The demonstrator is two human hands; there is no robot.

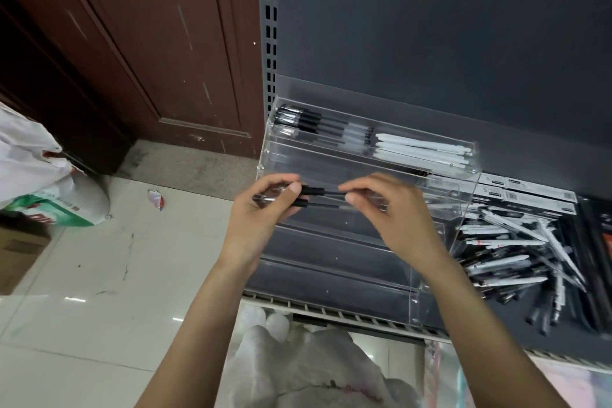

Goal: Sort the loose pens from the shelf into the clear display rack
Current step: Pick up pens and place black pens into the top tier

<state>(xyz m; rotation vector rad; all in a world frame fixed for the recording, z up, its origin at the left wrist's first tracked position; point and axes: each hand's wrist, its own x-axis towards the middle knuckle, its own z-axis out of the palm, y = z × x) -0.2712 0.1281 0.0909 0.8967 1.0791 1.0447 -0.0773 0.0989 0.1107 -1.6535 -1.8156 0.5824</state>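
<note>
A clear stepped display rack [334,242] stands on the dark shelf. Its top tier holds black pens [311,124] on the left and white pens [424,149] on the right. Over a middle tier I hold two black pens [319,198] lying level. My left hand [265,209] grips their capped ends, and my right hand [387,205] pinches the other ends between thumb and fingers. The lower tiers look bare. A heap of loose black and white pens [516,255] lies on the shelf to the right of the rack.
Boxed stationery [530,195] stands behind the loose heap. A brown wooden door [149,43] and tiled floor [99,275] lie to the left, with a white sack [39,172] on the floor. White plastic bags [314,371] sit below the shelf edge.
</note>
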